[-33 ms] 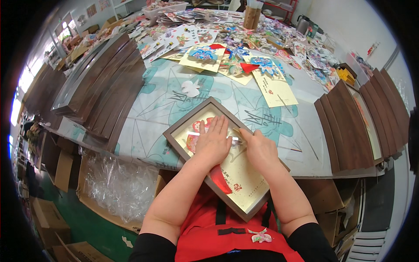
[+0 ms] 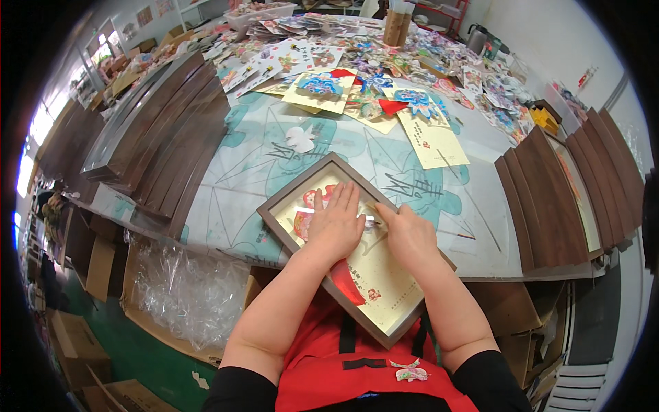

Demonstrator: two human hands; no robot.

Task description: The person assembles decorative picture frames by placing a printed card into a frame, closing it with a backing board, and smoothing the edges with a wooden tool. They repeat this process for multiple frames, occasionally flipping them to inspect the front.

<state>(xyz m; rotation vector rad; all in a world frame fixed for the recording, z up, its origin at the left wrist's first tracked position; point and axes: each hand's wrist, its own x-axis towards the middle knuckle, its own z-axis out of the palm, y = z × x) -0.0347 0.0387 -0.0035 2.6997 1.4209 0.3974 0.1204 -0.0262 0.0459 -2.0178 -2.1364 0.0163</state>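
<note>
A brown wooden shadow-box frame [image 2: 278, 231] lies turned at an angle, partly on the table and partly over its near edge against my red apron [image 2: 343, 381]. Inside it is a cream card [image 2: 391, 285] with a red and pink figure [image 2: 302, 223] and a red ribbon [image 2: 347, 283]. My left hand [image 2: 336, 223] presses flat over the figure, fingers stretched out and hiding part of it. Beside it, at the frame's right-hand side, my right hand [image 2: 412, 237] is closed with the index finger extended. Something small and metallic shows at its fingertips; its kind is unclear.
Brown frames [image 2: 154, 137] stand stacked at left, more [image 2: 539, 199] at right. Cream cards with blue flowers [image 2: 432, 137] and a white cut-out [image 2: 300, 139] lie beyond my hands, before a heap of colourful paper pieces. Below the table's left edge, a carton holds clear plastic wrap [image 2: 185, 295].
</note>
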